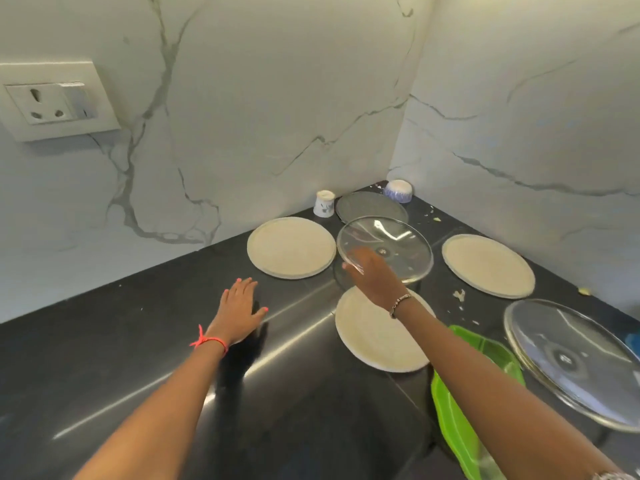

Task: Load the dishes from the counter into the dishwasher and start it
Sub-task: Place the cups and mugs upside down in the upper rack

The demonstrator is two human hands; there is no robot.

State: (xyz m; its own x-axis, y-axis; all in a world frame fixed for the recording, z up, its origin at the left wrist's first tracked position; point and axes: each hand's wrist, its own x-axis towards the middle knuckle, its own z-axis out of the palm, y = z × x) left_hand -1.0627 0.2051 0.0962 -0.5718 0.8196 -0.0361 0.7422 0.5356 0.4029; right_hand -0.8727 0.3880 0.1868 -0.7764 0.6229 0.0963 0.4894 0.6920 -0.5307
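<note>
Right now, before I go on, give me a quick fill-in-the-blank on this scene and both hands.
1. The right hand grips a clear ____ lid.
2. The left hand rests flat on the black ____.
3. The round cream plates in view number ____.
4. The tray under the right forearm is coloured ____.
Missing words: glass; counter; three; green.

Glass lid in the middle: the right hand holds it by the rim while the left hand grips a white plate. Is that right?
Not quite. The head view shows the left hand open and flat at the dark counter, gripping nothing. The right hand does hold the glass lid by its rim.
</note>
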